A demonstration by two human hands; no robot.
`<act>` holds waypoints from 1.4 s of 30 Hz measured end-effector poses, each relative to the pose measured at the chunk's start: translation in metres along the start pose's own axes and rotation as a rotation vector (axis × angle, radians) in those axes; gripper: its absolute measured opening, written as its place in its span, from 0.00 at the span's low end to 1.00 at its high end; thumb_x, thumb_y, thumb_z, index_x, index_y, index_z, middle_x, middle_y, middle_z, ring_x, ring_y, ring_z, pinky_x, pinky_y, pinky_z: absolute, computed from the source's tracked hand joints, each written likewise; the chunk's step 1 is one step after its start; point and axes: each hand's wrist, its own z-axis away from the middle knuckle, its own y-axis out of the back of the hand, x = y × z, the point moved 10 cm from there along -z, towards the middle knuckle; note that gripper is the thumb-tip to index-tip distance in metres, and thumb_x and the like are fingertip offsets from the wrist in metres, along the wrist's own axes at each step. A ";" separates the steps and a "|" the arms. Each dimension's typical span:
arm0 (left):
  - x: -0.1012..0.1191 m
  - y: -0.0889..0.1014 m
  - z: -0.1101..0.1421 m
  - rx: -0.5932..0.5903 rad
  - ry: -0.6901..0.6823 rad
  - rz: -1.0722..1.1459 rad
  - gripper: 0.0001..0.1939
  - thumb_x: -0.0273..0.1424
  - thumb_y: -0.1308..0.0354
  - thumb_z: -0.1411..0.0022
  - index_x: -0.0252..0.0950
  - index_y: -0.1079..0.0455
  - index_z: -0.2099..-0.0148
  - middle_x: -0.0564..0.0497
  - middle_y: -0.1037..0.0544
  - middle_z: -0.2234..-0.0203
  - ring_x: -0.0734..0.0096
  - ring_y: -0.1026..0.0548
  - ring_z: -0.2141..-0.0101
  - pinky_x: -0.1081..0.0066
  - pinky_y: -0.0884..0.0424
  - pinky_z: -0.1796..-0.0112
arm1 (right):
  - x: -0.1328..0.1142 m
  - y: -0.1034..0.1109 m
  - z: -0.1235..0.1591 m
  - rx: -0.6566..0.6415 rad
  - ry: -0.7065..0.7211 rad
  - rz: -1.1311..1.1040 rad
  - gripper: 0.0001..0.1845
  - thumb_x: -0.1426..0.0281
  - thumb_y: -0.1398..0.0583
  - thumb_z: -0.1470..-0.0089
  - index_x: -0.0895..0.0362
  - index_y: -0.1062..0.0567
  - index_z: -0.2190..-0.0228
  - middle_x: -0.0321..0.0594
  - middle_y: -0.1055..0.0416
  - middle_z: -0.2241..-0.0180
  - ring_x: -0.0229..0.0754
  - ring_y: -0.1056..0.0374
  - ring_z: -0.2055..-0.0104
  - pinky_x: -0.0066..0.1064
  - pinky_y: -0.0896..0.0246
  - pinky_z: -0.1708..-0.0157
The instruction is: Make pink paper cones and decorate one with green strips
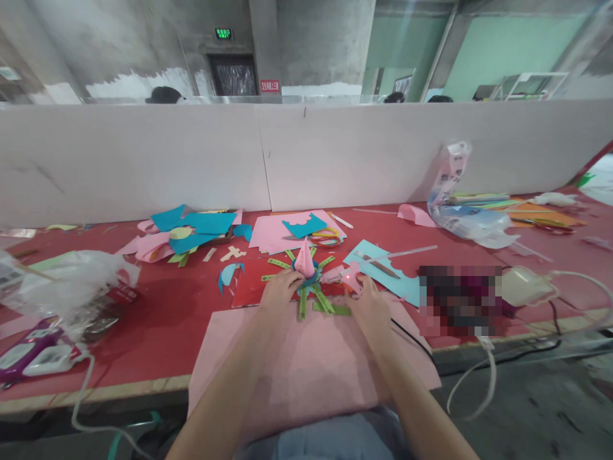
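Observation:
A pink paper cone [304, 259] stands upright in a blue ring, with green paper strips [320, 299] fanning out from its base over a red sheet. My left hand [280, 291] rests beside the cone's left side, its fingers closed against the blue ring. My right hand [370, 305] is wrapped round the handle of a pink glue gun [341, 276], whose nozzle points left towards the cone and shows a small red light. A large pink sheet [306, 364] lies under both forearms.
Blue and pink paper scraps [191, 231] lie at the back left, a pink sheet with a blue cut-out [303, 226] behind the cone, and a light blue sheet with a ruler [383, 267] to the right. Plastic bags [71, 281] [460, 204], cables [483, 377], a white partition [306, 153].

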 end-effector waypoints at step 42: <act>0.013 -0.008 -0.005 -0.005 -0.044 -0.180 0.09 0.33 0.49 0.40 0.38 0.28 0.66 0.52 0.27 0.67 0.70 0.30 0.64 0.71 0.37 0.62 | 0.004 0.005 0.002 -0.005 -0.056 -0.054 0.16 0.64 0.44 0.53 0.55 0.36 0.62 0.41 0.29 0.62 0.45 0.32 0.64 0.30 0.45 0.72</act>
